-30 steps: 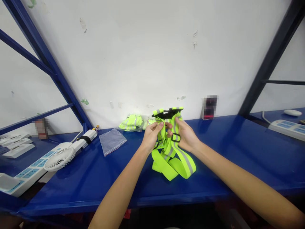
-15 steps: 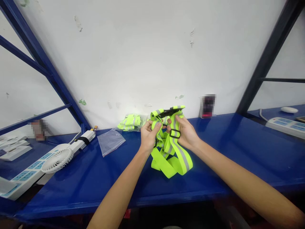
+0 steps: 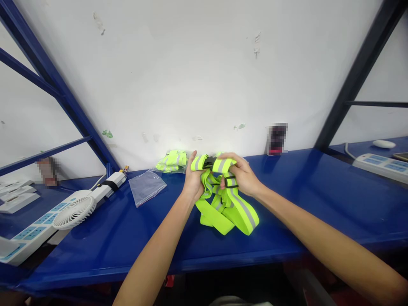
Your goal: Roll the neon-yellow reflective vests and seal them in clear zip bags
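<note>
A neon yellow reflective strap vest [image 3: 229,208] with grey stripes and black buckles rests partly on the blue shelf [image 3: 302,199]. My left hand [image 3: 193,180] is closed on its upper band at the left. My right hand [image 3: 242,176] grips the same band at the right, thumb near a black buckle. The lower loops lie bunched on the shelf below both hands.
A clear plastic bag [image 3: 146,187] lies left of the vest. More folded yellow vests [image 3: 172,160] sit by the wall. A white fan [image 3: 73,210] and power strips [image 3: 28,233] lie at the left; another power strip [image 3: 382,163] at the right.
Both hands have lowered the vest's upper band and folded it down over the bunched loops. The view has shifted slightly.
</note>
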A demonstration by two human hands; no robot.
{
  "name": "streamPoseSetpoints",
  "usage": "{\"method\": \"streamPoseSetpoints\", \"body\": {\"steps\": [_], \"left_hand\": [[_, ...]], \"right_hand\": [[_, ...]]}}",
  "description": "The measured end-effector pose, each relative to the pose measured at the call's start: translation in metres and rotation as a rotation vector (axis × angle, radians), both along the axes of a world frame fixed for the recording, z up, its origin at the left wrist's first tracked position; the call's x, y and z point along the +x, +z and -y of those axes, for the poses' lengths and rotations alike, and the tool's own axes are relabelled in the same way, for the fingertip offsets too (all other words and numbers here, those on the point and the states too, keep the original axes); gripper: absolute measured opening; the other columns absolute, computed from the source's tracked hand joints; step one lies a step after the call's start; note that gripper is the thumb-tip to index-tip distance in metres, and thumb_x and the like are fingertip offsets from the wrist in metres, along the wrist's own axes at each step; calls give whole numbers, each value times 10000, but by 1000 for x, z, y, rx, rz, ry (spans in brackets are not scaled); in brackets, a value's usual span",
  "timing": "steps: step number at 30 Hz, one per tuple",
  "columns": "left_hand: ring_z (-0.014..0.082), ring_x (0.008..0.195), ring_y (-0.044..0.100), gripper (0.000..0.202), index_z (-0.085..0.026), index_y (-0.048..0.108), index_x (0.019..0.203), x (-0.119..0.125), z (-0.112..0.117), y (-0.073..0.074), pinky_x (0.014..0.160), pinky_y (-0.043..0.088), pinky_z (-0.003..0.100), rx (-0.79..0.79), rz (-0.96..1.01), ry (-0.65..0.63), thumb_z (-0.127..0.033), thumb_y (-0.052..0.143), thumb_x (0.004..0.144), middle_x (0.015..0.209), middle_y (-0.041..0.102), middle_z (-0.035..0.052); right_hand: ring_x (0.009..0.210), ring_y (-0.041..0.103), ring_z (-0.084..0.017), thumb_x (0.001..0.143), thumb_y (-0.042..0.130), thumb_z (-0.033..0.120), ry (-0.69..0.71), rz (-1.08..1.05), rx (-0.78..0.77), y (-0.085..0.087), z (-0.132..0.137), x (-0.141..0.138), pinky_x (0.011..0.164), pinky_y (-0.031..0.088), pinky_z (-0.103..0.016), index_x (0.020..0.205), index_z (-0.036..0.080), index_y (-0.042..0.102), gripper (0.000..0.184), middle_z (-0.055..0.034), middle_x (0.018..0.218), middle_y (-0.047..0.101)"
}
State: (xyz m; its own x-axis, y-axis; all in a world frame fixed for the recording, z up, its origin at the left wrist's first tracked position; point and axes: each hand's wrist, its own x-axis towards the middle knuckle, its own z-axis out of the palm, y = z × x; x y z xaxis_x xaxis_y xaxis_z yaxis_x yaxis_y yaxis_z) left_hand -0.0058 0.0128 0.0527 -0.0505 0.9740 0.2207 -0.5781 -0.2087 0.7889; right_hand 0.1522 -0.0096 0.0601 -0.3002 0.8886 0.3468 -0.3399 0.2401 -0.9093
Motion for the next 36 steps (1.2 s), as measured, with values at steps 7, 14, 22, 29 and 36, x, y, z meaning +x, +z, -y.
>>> {"method": "streamPoseSetpoints", "body": {"steps": [7, 14, 22, 29, 36], "left_hand": [[211, 972, 662, 686, -191, 613, 1202, 1, -3, -7, 873, 509, 319, 53, -81, -39, -181, 840, 554, 1037, 707, 44], [200, 942, 649, 323, -168, 671, 1027, 0, -1, -11, 823, 512, 290, 240, -404, 225, -154, 684, 704, 983, 704, 41], [228, 1107, 602, 390, -220, 620, 1125, 1, 0, -13, 961, 472, 351, 284, -463, 125, -145, 619, 742, 1094, 681, 56], [271, 1159, 584, 543, -247, 610, 1222, -2, -8, -30, 1000, 469, 404, 235, -283, -176, -189, 615, 682, 1140, 679, 28], [267, 1117, 623, 471, -236, 605, 1216, 7, -5, -26, 938, 516, 383, 51, -134, -77, -365, 726, 779, 1128, 684, 73]], "right_hand": [[421, 561, -161, 725, 528, 246, 163, -140, -64, 11, 6, 6, 405, 440, -265, 899, 227, 535, 175, 20, 528, 598], [487, 575, -147, 698, 705, 233, 47, -87, -43, 2, 3, -2, 484, 471, -268, 961, 281, 401, 405, 68, 642, 612], [610, 633, -172, 630, 680, 154, -90, -101, -138, -7, -11, -4, 551, 507, -296, 1118, 309, 415, 576, 53, 798, 635], [584, 580, -146, 615, 589, 136, -110, -95, -169, -6, -16, 2, 540, 495, -274, 1017, 268, 505, 431, 66, 709, 582], [586, 593, -144, 630, 657, 130, -91, -116, -152, -4, -18, 5, 548, 515, -286, 1046, 280, 536, 458, 61, 750, 617]]}}
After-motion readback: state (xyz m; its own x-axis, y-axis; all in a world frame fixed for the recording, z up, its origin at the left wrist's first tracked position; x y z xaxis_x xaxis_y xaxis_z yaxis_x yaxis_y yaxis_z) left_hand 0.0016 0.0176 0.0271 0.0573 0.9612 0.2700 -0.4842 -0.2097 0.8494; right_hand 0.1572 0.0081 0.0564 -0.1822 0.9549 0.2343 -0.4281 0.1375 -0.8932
